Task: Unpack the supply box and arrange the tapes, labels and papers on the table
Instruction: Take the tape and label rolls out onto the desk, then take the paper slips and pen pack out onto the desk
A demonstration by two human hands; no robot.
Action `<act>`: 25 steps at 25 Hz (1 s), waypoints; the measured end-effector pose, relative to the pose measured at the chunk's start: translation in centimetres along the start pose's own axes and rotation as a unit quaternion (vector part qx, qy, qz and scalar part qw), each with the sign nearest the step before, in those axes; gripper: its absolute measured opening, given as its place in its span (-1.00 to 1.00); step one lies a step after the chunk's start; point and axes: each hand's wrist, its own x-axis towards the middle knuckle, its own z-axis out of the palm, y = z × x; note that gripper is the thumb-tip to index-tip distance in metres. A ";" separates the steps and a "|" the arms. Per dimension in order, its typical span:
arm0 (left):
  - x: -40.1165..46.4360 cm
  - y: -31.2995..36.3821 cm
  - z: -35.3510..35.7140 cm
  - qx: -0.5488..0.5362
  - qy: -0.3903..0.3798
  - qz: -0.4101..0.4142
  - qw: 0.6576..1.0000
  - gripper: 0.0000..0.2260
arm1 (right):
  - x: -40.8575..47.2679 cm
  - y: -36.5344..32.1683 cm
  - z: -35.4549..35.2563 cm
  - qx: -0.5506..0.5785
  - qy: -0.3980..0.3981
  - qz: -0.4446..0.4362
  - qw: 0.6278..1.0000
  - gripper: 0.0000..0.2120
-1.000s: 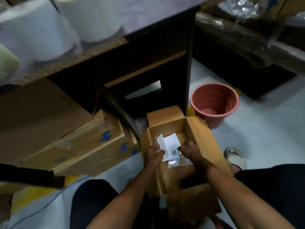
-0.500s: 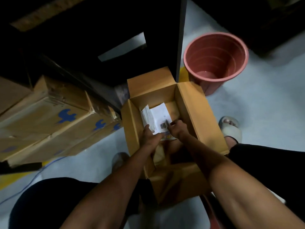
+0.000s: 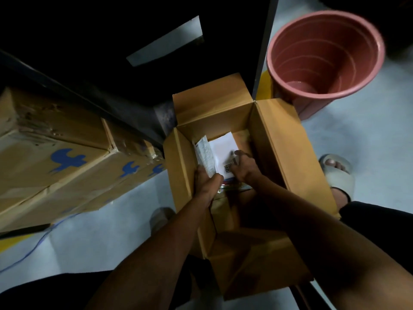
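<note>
Stacked cartons [image 3: 67, 153]: lying on the floor to the left of the supply box; blue marks showing on their sides
Left hand [image 3: 206, 183]: reaching into the supply box at its left wall; fingers curling round the lower edge of the folded printed slip [image 3: 204, 156]
Supply box [image 3: 288, 153]: sitting open on the floor between the person's knees, flaps standing out
White papers [image 3: 223, 149]: lying inside the supply box, on top of a colourful packet [image 3: 230, 186]; a small code printed near their lower edge
Right hand [image 3: 242, 167]: inside the supply box, fingers bending and pinching the right edge of the white papers
Pink bucket [image 3: 324, 61]: standing upright just beyond the supply box's far right corner
</note>
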 end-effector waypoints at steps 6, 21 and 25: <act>1.2 0.2 0.4 -0.004 -0.011 -0.015 1.000 -0.10 | 1.7 1.2 2.4 0.003 0.009 -0.007 1.000 -0.31; 1.7 0.2 2.0 -0.001 0.005 -0.008 1.000 -0.31 | 4.7 0.3 5.3 0.225 0.069 0.058 0.970 -0.33; 1.8 0.0 2.1 0.010 0.016 0.006 1.000 -0.30 | 5.1 0.1 5.5 0.260 0.032 0.058 0.963 -0.40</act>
